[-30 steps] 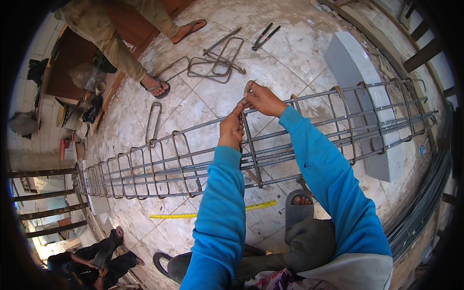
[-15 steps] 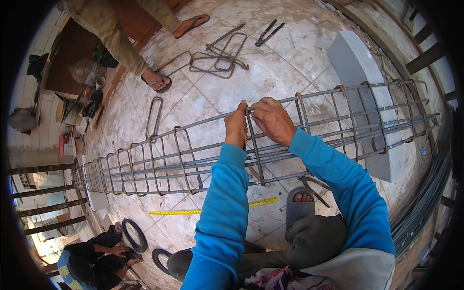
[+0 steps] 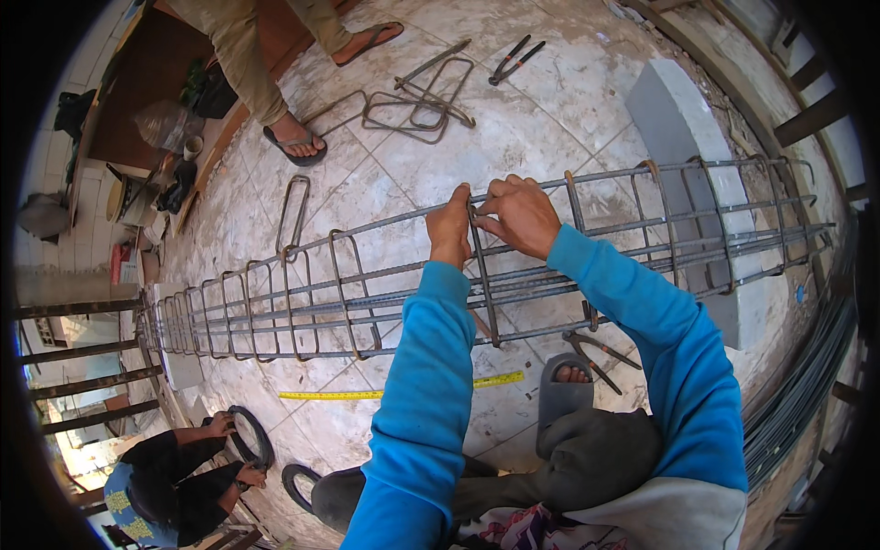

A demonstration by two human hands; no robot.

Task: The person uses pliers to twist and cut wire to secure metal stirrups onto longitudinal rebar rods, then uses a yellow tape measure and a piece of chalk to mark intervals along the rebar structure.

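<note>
The left hand (image 3: pixel 449 225) pinches the stirrup (image 3: pixel 484 282) near its top corner, seemingly steadying it, the right hand (image 3: pixel 522 216) pinches something too small to tell there, and blocks (image 3: pixel 680 108) apparently hold the cage (image 3: pixel 385 225) off the floor (image 3: pixel 403 179).

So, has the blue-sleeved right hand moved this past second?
Yes: the right hand moved down the picture, from mostly above the top bar of the grey steel rebar cage to mostly below.
</note>
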